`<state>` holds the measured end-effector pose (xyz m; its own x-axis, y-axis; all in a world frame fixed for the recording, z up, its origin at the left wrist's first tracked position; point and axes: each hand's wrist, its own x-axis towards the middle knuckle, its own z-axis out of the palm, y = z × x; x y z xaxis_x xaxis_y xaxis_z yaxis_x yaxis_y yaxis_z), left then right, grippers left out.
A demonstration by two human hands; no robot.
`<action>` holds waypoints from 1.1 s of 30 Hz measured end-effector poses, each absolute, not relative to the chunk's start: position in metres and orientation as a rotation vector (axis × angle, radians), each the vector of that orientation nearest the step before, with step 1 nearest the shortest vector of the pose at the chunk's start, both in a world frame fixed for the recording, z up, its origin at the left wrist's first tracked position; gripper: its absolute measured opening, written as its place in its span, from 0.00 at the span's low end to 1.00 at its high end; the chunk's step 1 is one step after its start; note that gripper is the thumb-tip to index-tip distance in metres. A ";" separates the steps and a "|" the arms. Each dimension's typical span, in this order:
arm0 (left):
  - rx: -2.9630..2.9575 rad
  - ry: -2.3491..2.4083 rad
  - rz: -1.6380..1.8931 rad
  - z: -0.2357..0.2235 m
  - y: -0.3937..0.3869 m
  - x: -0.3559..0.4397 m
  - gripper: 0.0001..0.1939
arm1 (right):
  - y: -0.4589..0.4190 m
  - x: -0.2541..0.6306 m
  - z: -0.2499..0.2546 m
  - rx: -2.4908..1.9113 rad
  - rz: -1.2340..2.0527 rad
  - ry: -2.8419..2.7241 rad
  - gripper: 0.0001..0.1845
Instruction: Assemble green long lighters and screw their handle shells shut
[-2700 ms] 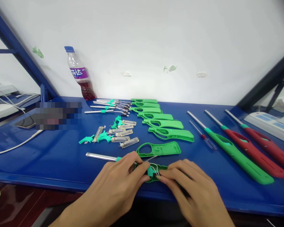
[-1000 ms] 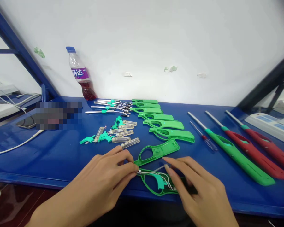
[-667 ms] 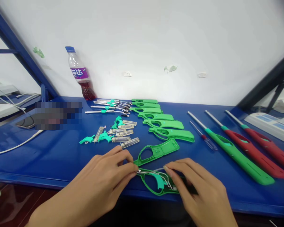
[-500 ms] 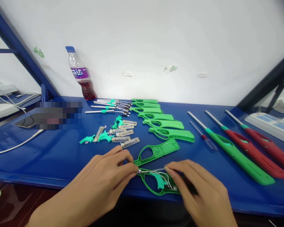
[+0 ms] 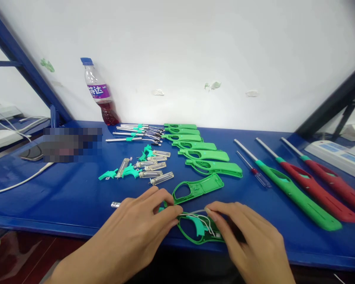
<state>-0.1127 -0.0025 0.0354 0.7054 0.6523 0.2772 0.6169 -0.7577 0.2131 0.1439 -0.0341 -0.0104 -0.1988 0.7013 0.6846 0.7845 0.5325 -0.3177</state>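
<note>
My right hand (image 5: 250,236) pinches a thin tube (image 5: 197,211) beside the open green lighter half-shell (image 5: 192,239); my left hand (image 5: 144,223) grips the shell's narrow end. I'm apparently routing it, which calls for gentle tucking next; the matching half (image 5: 207,187) lies just beyond.

Passage lies between the open shell half (image 5: 208,186) and green lighter (image 5: 298,196); the screwdriver (image 5: 262,180) narrows its far end.
</note>
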 end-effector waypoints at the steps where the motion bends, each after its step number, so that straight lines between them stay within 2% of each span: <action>1: 2.816 1.037 0.507 0.035 -0.003 -0.111 0.17 | -0.034 0.144 -0.010 -1.210 -0.132 -1.943 0.05; 5: 2.811 1.020 0.506 0.034 -0.004 -0.108 0.23 | -0.034 0.144 -0.011 -1.207 -0.138 -1.944 0.05; 16: 2.777 1.023 0.506 0.033 -0.006 -0.108 0.22 | -0.036 0.143 -0.012 -1.214 -0.157 -1.922 0.04; 26: 2.770 1.010 0.494 0.028 -0.006 -0.111 0.22 | -0.040 0.142 -0.004 -1.141 0.013 -1.925 0.06; 33: 2.759 1.033 0.449 0.028 -0.006 -0.112 0.22 | -0.041 0.144 -0.006 -1.137 -0.036 -1.919 0.05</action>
